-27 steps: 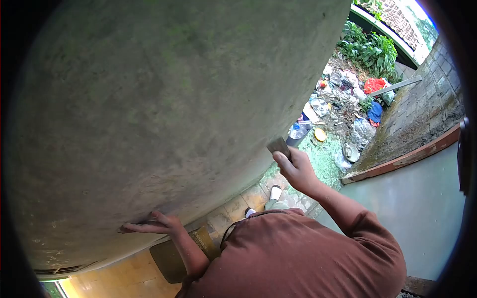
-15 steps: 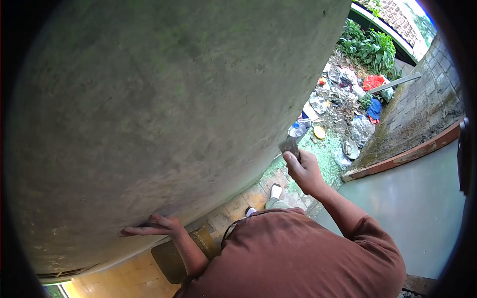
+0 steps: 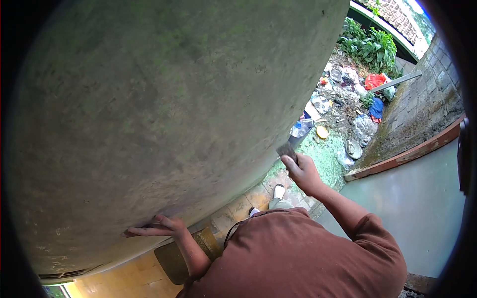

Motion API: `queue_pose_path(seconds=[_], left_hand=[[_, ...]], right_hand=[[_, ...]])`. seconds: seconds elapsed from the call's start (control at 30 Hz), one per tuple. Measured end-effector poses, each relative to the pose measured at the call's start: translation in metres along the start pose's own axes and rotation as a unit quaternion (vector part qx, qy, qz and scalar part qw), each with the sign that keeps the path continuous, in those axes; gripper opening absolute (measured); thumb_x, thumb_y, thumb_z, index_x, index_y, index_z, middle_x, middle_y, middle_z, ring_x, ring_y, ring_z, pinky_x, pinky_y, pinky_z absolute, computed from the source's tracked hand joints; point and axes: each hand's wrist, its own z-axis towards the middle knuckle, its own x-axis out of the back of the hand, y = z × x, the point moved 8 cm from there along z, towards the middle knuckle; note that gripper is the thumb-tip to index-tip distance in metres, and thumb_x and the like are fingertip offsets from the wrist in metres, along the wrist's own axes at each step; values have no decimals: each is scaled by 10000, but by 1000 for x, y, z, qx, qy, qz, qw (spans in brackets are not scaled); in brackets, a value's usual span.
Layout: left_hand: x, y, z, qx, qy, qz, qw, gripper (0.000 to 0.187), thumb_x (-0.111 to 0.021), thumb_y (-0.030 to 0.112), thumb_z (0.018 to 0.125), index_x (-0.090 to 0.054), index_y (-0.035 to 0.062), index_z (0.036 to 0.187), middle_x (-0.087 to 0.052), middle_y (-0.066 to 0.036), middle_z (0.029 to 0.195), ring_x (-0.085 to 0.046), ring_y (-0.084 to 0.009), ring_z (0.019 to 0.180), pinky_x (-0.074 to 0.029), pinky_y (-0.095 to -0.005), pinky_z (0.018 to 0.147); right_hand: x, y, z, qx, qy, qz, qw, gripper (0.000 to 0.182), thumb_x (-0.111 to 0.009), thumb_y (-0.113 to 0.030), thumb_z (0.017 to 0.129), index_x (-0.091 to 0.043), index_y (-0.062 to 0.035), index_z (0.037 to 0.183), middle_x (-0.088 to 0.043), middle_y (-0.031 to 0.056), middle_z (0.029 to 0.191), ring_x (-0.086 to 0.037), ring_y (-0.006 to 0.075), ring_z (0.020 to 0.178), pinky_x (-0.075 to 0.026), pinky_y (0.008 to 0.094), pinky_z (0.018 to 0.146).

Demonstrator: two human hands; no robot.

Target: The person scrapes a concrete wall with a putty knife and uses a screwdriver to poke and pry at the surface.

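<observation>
Slightly lower in view since the earliest frame, the right hand (image 3: 306,175) is gripping a small, flat, dark piece (image 3: 286,150) beside a wall (image 3: 164,114).

Thumb and fingers are closing around the piece's near end, while its far end is projecting towards the wall; whether they are touching is unclear. The piece is looking light and fairly stiff, though its material is hard to tell; its near end is offering a sensible hold, keeping fingertips back from the rough surface. The left hand (image 3: 161,227) is spreading wide, thumb parted from extended fingers, and appears to be bracing against the wall.
</observation>
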Motion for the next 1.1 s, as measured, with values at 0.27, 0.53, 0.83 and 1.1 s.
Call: queue_pose_path(seconds=[0.27, 0.53, 0.83, 1.1], left_hand=[[-1, 3, 3, -9, 0, 1, 1000, 763, -433, 405, 957, -76, -28, 1475, 39, -241, 1539, 69, -337, 1439, -18, -504, 1133], [-2, -1, -2, 7, 1, 32, 999, 759, -429, 409, 957, -95, -39, 1470, 14, -244, 1538, 35, -351, 1437, -42, -507, 1132], [3, 5, -3, -5, 3, 39, 999, 762, -430, 420, 954, -114, -48, 1465, -10, -253, 1533, 15, -350, 1438, -47, -506, 1134], [1, 5, 1, -8, 4, 54, 999, 761, -435, 417, 952, -116, -48, 1464, -3, -259, 1532, 25, -358, 1436, -50, -511, 1131]], right_hand=[[-1, -12, -2, 54, 13, 50, 997, 419, -589, -345, 925, -531, 5, 701, -485, 24, 545, -464, 85, 517, -382, 288, 482], [1, -34, 7, 54, 7, 23, 998, 411, -580, -331, 930, -529, 15, 714, -493, 29, 538, -461, 87, 514, -393, 299, 483], [5, -26, 10, 62, 18, -38, 997, 406, -578, -331, 929, -545, 19, 727, -519, 36, 549, -476, 95, 505, -383, 298, 479], [1, -8, 1, 42, 11, -55, 998, 440, -575, -363, 921, -550, 35, 736, -524, 92, 551, -523, 140, 520, -404, 332, 498]])
